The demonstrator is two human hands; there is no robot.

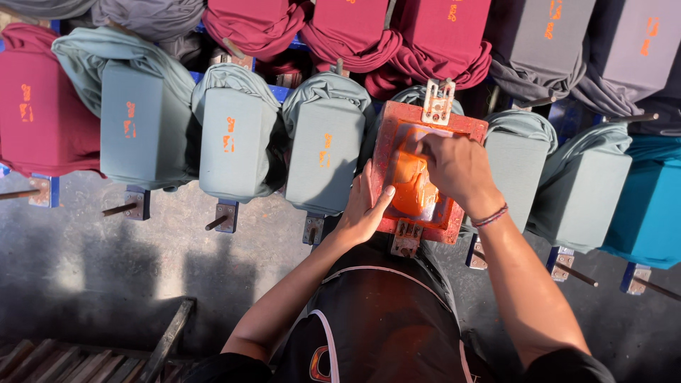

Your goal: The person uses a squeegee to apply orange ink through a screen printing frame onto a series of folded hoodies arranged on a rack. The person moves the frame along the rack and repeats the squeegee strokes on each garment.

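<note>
— What are my hands doing right now?

— Your left hand is bracing the near left edge of the red printing frame, fingers lying together and the thumb resting on the rim. Your right hand is pressing down inside the frame, fingers curled together over something in the orange ink; I cannot tell what it is gripping, since the hand is covering it.

— And where is the frame sitting?

— It is lying flat on a board dressed with a pale green shirt, right under both of your hands. A metal hinge clamp is sticking up at the far edge, just beyond your right hand.

— What is around me?

— To the left of your left hand, three more pale green shirts are showing orange prints. To the right of your right hand, a teal shirt is waiting on its board. Beyond your hands, maroon shirts and grey shirts are hanging in a row.
</note>
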